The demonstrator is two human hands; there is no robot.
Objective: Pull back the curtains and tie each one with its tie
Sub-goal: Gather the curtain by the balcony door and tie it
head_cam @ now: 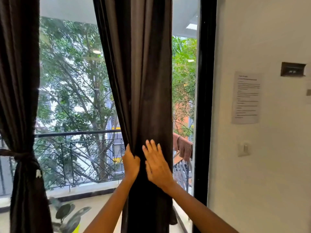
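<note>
Dark brown right curtain (pixel 144 81) hangs bunched just left of the black window frame (pixel 204 98), untied. At the far left, the left curtain (pixel 18 81) is already cinched by its tie (pixel 20 155). The left hand (pixel 131 163) grips the right curtain's left edge, fingers curled into the folds. Beside it, the right hand (pixel 156 163) presses flat on the fabric, fingers straight and spread.

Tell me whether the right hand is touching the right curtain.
Touching. The head view shows the right hand laid flat, fingers straight, against the dark folds of the right curtain, with no gap visible, while the left hand grips its edge.
</note>
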